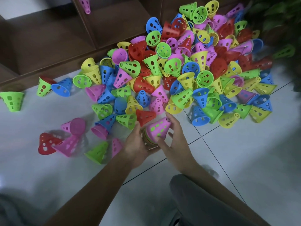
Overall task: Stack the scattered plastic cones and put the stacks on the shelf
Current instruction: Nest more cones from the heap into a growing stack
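Now both hands, left & right, grip cone stack.

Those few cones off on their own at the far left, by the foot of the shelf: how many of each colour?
Green cones: 2
Blue cone: 1
Red cone, half hidden behind a green one: 1
Total: 4
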{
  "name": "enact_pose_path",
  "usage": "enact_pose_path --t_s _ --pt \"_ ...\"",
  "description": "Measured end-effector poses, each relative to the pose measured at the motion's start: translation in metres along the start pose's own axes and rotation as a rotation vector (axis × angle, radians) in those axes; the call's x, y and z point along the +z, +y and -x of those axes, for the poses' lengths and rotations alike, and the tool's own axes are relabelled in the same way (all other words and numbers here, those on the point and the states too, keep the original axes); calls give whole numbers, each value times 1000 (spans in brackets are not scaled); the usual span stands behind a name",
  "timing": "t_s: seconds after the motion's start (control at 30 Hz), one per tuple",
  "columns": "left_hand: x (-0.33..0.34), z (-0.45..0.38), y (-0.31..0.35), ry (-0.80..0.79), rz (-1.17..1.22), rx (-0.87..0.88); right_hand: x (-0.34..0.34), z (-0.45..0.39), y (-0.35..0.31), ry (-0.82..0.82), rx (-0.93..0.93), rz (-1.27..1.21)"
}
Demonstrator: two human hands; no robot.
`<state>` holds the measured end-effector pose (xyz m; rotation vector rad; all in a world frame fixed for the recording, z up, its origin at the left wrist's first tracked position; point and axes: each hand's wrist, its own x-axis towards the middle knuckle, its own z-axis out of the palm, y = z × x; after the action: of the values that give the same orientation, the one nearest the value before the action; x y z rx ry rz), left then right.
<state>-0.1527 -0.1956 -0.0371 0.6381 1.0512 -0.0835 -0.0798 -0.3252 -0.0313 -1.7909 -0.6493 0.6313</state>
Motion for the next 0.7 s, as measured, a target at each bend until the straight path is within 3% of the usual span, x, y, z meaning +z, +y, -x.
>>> enact_pose_path --t_s 0.2,0.47,0.7 --pt "1 -5 -5 3 -117 8 -6 -2 12 -108 102 66" --pt "9 -18 -9 66 -50 -40 3 -3 37 -98 130 281" --pt "20 -16 -23 171 -191 29 3 -2 50 -28 101 414"
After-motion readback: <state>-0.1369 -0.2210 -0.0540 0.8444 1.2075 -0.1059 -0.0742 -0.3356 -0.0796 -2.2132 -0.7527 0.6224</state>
